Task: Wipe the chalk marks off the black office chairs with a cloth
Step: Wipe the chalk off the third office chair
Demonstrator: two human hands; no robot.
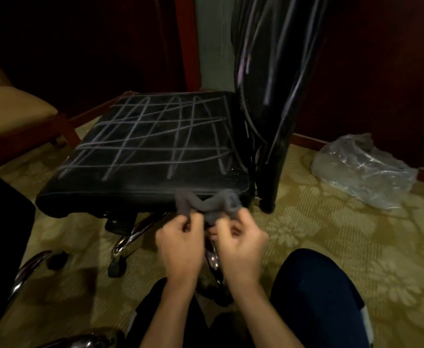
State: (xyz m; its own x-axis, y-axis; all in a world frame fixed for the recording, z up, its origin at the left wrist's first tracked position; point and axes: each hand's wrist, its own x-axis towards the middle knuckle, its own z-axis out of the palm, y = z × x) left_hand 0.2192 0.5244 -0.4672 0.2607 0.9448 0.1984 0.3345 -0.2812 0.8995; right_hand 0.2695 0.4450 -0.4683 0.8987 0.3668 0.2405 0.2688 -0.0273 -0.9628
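Head view shows both hands bunching a grey cloth (207, 204) just in front of the black office chair's seat (153, 151), which is crossed with chalk marks (140, 136). The left hand (180, 243) and right hand (238, 244) each have fingers curled round a fold of it. It looks light, soft and floppy, so it likely wipes best wadded into 1 firm pad held from behind in 1 palm, pressed flat against the seat.
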